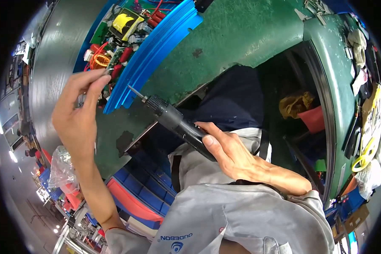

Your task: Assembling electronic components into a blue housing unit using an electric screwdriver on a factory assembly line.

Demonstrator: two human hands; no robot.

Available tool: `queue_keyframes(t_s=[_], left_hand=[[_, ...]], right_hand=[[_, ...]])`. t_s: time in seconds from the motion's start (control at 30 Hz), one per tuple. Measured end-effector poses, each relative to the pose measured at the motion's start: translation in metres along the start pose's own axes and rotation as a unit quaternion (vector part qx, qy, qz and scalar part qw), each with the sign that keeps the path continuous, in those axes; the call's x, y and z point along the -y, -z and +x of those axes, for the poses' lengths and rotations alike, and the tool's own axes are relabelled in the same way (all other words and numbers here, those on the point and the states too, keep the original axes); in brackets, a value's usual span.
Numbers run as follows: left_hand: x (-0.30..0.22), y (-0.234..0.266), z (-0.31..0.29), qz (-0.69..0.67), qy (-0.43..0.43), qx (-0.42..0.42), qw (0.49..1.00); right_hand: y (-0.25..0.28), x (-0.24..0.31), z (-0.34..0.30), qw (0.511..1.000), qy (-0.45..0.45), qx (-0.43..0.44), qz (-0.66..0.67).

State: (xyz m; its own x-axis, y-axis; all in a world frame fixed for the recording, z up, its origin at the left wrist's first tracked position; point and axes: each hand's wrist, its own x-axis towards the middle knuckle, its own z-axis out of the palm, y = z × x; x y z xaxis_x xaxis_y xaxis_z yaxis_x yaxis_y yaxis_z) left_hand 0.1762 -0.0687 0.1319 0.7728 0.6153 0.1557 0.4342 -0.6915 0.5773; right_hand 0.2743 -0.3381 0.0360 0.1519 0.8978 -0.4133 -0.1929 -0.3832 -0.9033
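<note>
Screwdriver (169, 116) perhaps touches blue housing (156, 53); shirt (199, 211) bears blue lettering (176, 238).

Blue hsg (154, 51) w/ pt. past top edge

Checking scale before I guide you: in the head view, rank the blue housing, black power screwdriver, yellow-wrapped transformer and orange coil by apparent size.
1. Blue housing
2. Black power screwdriver
3. Yellow-wrapped transformer
4. Orange coil
</note>
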Motion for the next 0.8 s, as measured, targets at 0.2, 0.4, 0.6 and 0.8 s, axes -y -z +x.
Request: queue_keyframes(t_s=[0.2,0.4,0.6,0.8], left_hand=[[0.0,-0.005,0.001,0.118,-0.112,0.02,0.986],[0.015,-0.001,0.014,0.184,-0.172,0.024,0.968],[0.019,0.003,0.011,0.15,-0.13,0.055,0.978],[0.023,0.005,0.008,0.056,-0.106,0.095,0.988]], right_hand=[[-0.004,-0.008,0.006,0.999,0.024,-0.016,0.015],[0.0,0.001,0.012,0.997,-0.014,-0.003,0.07],[0.003,-0.01,0.011,0.907,-0.141,0.147,0.369],[0.005,0.006,0.007,0.908,-0.158,0.144,0.36]])
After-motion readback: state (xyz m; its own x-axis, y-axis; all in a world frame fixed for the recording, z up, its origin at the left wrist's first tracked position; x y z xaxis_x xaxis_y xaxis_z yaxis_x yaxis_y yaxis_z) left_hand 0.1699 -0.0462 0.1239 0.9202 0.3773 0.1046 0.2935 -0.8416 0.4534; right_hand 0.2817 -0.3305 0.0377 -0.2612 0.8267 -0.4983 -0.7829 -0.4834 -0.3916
